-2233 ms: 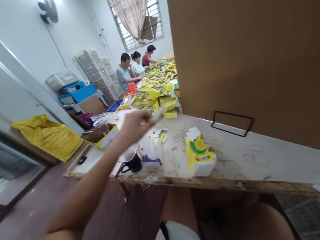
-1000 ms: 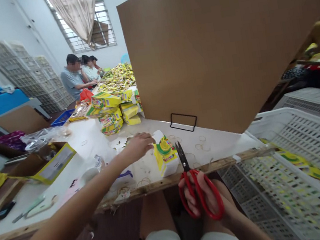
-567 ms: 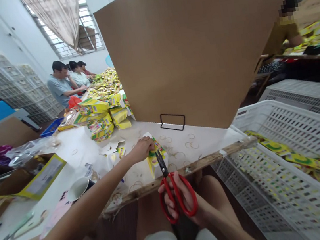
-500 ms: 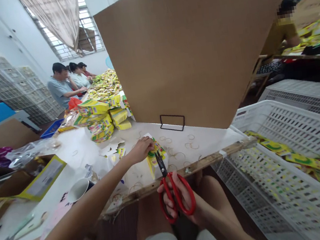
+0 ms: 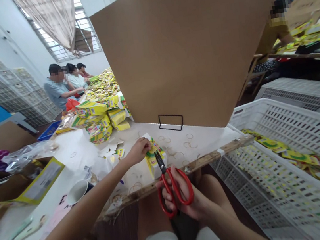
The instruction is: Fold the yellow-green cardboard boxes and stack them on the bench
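Note:
My right hand (image 5: 183,192) is closed round the red handles of a pair of scissors (image 5: 160,162), whose dark blades point away from me. The blade tips lie over a yellow and green printed packet (image 5: 156,148) near the table's front edge. At the packet's far left side my left hand (image 5: 140,148) pinches it with closed fingers. Part of the packet is hidden under that hand and the blades. Loose rubber bands (image 5: 190,144) lie on the white tabletop to the right of it.
A tall cardboard sheet (image 5: 186,52) stands behind the work spot, with a black wire stand (image 5: 171,122) at its foot. Stacked yellow packets (image 5: 99,125) are left of it. A white plastic crate (image 5: 266,108) sits to the right, a cup (image 5: 79,191) to the left. Several people sit farther off.
The view has shifted slightly. My left hand still pinches the packet, and the scissors have stayed at nearly the same place over it.

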### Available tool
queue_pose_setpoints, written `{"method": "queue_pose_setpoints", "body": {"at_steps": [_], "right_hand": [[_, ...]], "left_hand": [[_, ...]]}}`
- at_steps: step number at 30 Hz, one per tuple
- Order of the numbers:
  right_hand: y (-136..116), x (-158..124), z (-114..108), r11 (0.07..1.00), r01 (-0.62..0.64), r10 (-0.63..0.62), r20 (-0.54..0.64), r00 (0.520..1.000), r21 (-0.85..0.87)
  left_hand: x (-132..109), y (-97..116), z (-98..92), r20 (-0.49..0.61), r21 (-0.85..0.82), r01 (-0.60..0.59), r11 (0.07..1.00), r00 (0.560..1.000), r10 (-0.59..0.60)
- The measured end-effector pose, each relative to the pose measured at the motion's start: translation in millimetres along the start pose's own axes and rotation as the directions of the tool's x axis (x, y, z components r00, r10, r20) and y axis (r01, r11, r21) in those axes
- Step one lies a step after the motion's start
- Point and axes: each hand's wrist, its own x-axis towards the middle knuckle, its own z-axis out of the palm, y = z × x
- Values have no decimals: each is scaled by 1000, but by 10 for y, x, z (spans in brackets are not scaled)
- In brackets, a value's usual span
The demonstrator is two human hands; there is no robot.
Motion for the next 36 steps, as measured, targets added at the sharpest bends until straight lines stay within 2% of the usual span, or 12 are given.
{"method": "queue_pose_setpoints", "body": {"at_steps": [5, 7, 11, 14, 17, 19, 22, 24, 27, 29, 33, 36], "right_hand": [[-119, 121, 49, 994, -26, 23, 25, 999, 110], [-93, 174, 71, 993, 26, -28, 14, 1000, 115], [102, 299, 69, 984, 174, -176, -141, 974, -29], [279, 394, 20, 949, 228, -276, -229, 933, -217], [365, 418, -12, 874, 285, -399, -246, 883, -394], [317, 371, -11, 812, 349, -498, -243, 832, -468], [67, 223, -33, 711, 450, -646, -251, 721, -540], [-161, 93, -90, 668, 411, -677, -277, 682, -620], [-399, -81, -192, 579, 252, -671, -277, 688, -776], [-426, -136, -221, 480, 224, -699, -215, 683, -848], [-389, -53, -226, 351, 271, -687, -49, 725, -896], [-592, 84, -359, 120, 75, -705, -32, 708, -990]], "left_hand": [[-47, 11, 5, -52, -49, 39, 998, 998, -41], [-57, -2, 20, -66, -63, 52, 997, 996, -56], [-72, -31, 42, -87, -91, 72, 993, 993, -80], [-83, -28, 52, -103, -112, 76, 991, 991, -88], [-92, -11, 72, -113, -137, 71, 988, 990, -87], [-89, -8, 84, -122, -156, 71, 985, 988, -91], [-65, -20, 47, -143, -191, 81, 978, 984, -109], [-51, -6, -31, -175, -219, 88, 972, 976, -128], [-105, 142, -163, -274, -274, 122, 954, 941, -199], [-222, 342, -194, -316, -325, 150, 934, 914, -256], [-546, 710, -115, -190, -405, 182, 896, 942, -277], [-658, 626, -98, -246, -244, 276, 930, 910, -335]]}}
